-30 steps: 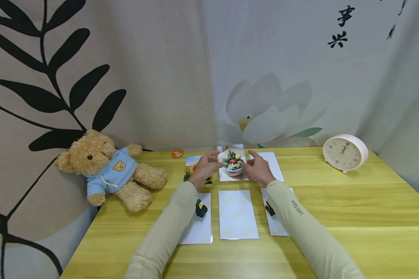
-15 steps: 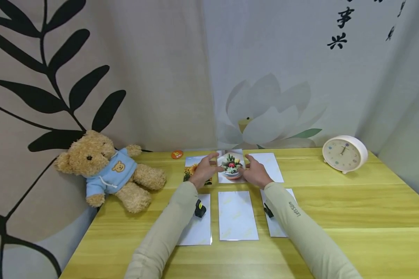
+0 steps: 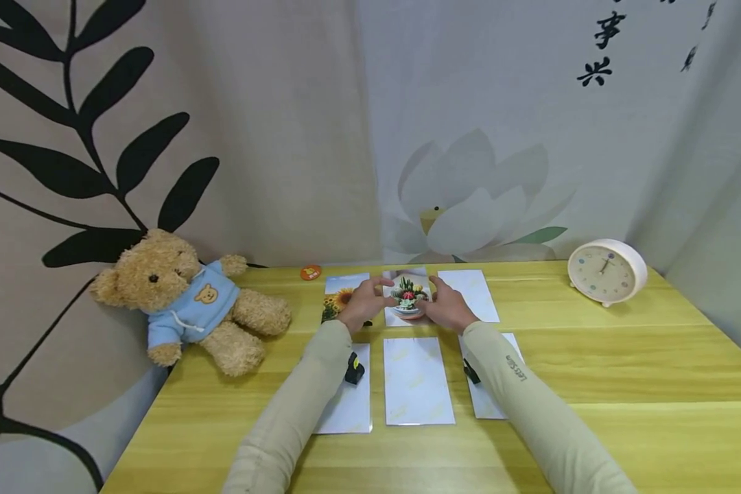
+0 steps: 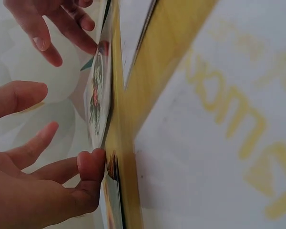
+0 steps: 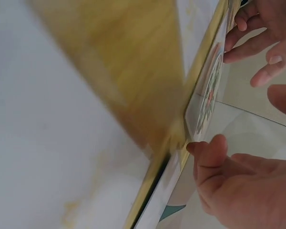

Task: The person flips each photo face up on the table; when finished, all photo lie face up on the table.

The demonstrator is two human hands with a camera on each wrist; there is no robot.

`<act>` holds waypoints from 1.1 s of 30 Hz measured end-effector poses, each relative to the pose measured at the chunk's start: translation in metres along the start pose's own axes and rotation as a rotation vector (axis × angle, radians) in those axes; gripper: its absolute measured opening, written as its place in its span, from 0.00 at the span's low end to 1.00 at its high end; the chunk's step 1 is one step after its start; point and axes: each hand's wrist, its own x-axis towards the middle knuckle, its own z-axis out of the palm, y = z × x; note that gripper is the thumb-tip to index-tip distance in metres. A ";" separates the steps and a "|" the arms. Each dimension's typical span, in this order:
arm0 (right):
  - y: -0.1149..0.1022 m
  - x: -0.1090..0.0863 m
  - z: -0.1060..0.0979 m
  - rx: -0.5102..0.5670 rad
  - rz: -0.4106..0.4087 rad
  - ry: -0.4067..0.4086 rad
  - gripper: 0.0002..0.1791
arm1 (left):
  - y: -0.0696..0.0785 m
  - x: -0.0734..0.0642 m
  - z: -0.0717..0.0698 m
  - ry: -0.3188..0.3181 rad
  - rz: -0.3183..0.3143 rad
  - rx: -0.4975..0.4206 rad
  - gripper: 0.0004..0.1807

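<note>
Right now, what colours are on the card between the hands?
The card has green plants with red in the middle, clearest in the head view.

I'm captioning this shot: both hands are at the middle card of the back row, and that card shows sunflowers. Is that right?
Not quite: the head view shows the middle card pictures potted cacti, not sunflowers; the sunflower card lies to its left. The left hand and right hand are indeed at the middle card.

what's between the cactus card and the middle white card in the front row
Just a narrow bare strip of wooden table between the cactus card and that white card, seen in the head view.
</note>
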 end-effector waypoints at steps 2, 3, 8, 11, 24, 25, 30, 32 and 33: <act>0.000 0.001 0.001 0.001 0.003 -0.009 0.44 | 0.001 0.000 0.000 0.000 -0.004 0.005 0.28; 0.000 0.002 0.001 0.000 0.005 -0.010 0.44 | 0.002 0.000 0.000 -0.001 -0.007 0.008 0.28; -0.001 0.004 0.002 -0.001 0.015 -0.004 0.44 | 0.004 -0.001 0.002 0.003 -0.006 0.039 0.26; -0.001 0.003 0.002 0.014 0.025 -0.011 0.44 | 0.004 -0.001 0.002 0.013 -0.010 0.067 0.25; 0.003 0.002 -0.001 0.144 0.020 -0.040 0.43 | 0.005 -0.001 0.000 0.007 -0.026 0.083 0.25; 0.003 0.002 -0.001 0.142 0.020 -0.040 0.43 | 0.004 -0.001 0.000 0.006 -0.025 0.083 0.25; 0.004 0.001 -0.007 0.143 0.020 -0.039 0.42 | 0.009 -0.002 0.003 0.008 0.018 0.090 0.25; 0.006 0.000 -0.013 0.149 0.010 -0.045 0.42 | 0.014 -0.003 0.005 0.000 0.041 0.092 0.24; 0.007 -0.001 -0.016 0.149 0.002 -0.049 0.41 | 0.017 -0.003 0.006 -0.006 0.048 0.084 0.24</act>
